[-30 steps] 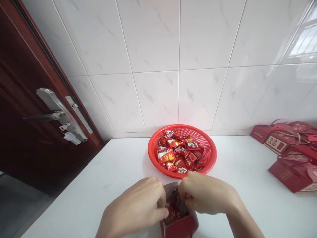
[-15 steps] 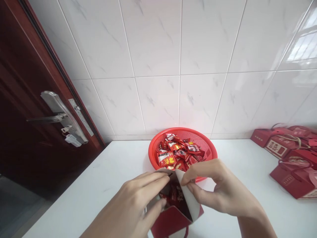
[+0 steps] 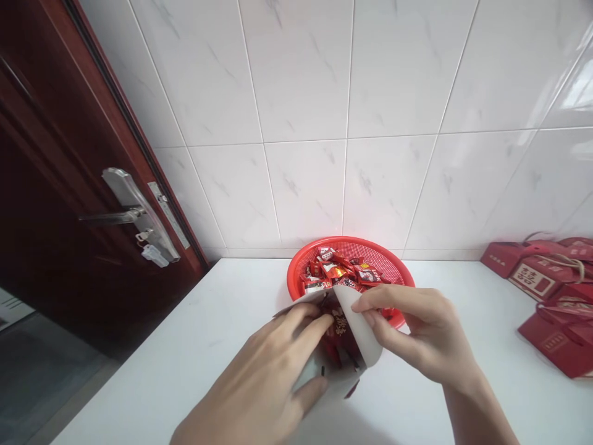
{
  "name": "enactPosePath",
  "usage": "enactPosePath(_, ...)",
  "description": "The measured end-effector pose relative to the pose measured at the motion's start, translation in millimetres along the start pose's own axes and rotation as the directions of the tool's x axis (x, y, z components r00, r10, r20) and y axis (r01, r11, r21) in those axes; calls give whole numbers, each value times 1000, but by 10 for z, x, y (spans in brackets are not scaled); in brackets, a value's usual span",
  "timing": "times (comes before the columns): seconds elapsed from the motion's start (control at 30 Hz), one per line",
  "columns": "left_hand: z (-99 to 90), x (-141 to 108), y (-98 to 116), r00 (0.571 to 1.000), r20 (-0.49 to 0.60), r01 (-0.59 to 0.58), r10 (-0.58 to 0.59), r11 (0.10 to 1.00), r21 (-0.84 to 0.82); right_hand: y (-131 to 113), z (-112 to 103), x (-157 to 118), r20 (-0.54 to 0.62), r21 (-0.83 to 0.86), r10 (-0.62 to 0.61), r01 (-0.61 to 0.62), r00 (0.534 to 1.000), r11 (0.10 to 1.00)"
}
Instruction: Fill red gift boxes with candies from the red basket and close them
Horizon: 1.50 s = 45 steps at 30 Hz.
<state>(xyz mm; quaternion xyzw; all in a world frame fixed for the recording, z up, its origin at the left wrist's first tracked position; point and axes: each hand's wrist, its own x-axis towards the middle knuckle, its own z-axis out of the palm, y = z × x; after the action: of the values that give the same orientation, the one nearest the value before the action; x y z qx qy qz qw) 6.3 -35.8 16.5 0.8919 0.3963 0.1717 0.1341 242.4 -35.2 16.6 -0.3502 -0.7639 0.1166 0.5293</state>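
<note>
A small paper gift box (image 3: 359,334) is held up off the white tabletop, its top open and tilted so that its white inner sides show. Wrapped red sweets (image 3: 337,343) lie inside it. My left hand (image 3: 273,371) grips the box's left side, with fingertips bent over the flap into the opening and the thumb at the near side. Between thumb and forefinger, my right hand (image 3: 414,334) pinches the right flap, which bends outward. Just behind the box stands a round red plastic basket (image 3: 296,278) of packaged sweets (image 3: 334,270), its front partly covered.
On the right of the white table (image 3: 185,346) sit several red gift boxes (image 3: 553,337) with cord handles. A tiled wall (image 3: 306,191) rises behind. To the left is a dark red door (image 3: 50,142) with a metal handle (image 3: 111,217) and hanging keys.
The box has been raised and tilted, so its red front no longer shows and more of its white inside does. Both hands moved up slightly with it. The view shifted left.
</note>
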Motion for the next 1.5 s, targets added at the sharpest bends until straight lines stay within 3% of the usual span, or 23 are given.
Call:
enactPosePath(0.3,6,152,91,987,159,38,-31,999,-37,50,58,47,-66,35,19,-17,998,999)
enactPosePath(0.43,-3,166,101,985,166,42,-33,998,-46,84,81,46,-80,79,47,-41,996,996)
enactPosePath(0.67,-4,194,109,984,112,-133,138,990,-51,194,78,53,-112,185,88,-67,990,980)
enactPosePath(0.8,-10,178,86,978,-45,-202,203,979,23,289,13,52,-152,281,152,-105,977,954)
enactPosePath(0.87,-13,175,62,948,-174,-261,266,964,49,336,-20,46,-189,323,184,-115,965,939)
enactPosePath(1.0,-16,198,33,829,-421,-388,367,921,39,398,-56,38,-258,365,213,-109,942,925)
enactPosePath(1.13,-6,246,17,713,-624,-388,321,921,29,411,-71,46,-284,410,218,-87,934,908)
enactPosePath(1.2,10,280,-3,678,-684,-365,270,931,7,410,-81,53,-295,421,212,-72,932,904)
enactPosePath(1.27,34,317,-38,692,-692,-351,205,933,-74,412,-92,58,-310,431,205,-55,928,900)
enactPosePath(1.33,63,350,-91,762,-637,-329,112,916,-232,422,-103,57,-327,444,207,-43,922,895)
enactPosePath(1.43,95,387,-192,912,-411,-234,14,839,-491,446,-119,52,-340,460,233,-54,911,886)
enactPosePath(1.5,103,412,-252,974,-225,-151,11,773,-616,456,-130,53,-333,478,272,-87,903,874)
